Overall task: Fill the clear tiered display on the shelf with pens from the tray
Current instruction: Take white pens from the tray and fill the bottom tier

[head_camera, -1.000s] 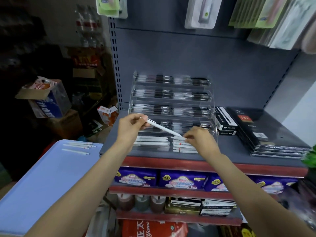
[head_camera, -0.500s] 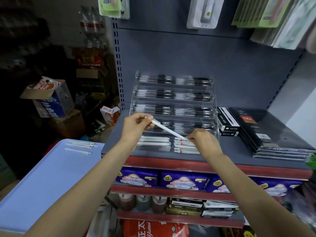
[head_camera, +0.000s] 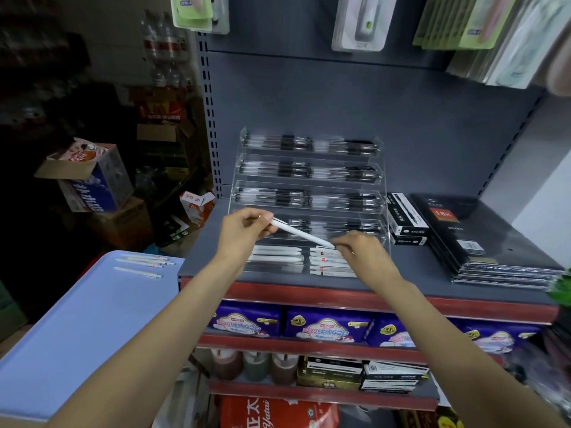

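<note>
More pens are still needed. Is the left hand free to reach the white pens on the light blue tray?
Probably not yet: the left hand grips a white pen. Nothing blocks the white pens on the tray.

One clear display (head_camera: pixel 309 180) with five tiers; top four tiers hold dark pens (head_camera: pixel 309 171), too packed to count; bottom tier holds white pens (head_camera: pixel 278 254), roughly three left, about five right; one white pen (head_camera: pixel 298 232) held between two hands; four pens (head_camera: pixel 142 264) on one blue tray (head_camera: pixel 77 335); two black boxes (head_camera: pixel 404 217); one notebook stack (head_camera: pixel 494 257).
</note>
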`<act>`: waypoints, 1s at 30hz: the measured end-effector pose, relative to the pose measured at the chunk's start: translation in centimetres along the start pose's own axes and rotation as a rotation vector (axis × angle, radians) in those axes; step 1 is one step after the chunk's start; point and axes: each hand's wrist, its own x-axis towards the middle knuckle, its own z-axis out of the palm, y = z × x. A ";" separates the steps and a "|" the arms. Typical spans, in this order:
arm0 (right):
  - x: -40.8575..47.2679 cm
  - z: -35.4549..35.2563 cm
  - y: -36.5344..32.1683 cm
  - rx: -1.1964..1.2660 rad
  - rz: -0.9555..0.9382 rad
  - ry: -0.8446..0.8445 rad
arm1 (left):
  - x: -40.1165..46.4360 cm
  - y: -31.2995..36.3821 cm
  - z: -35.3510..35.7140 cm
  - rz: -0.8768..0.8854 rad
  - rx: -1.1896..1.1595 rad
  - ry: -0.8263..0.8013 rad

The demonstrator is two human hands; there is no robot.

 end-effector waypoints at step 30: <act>2.8 4.3 -7.7 0.055 -0.057 -0.099 | 0.9 -2.8 -8.2 -0.006 0.683 0.043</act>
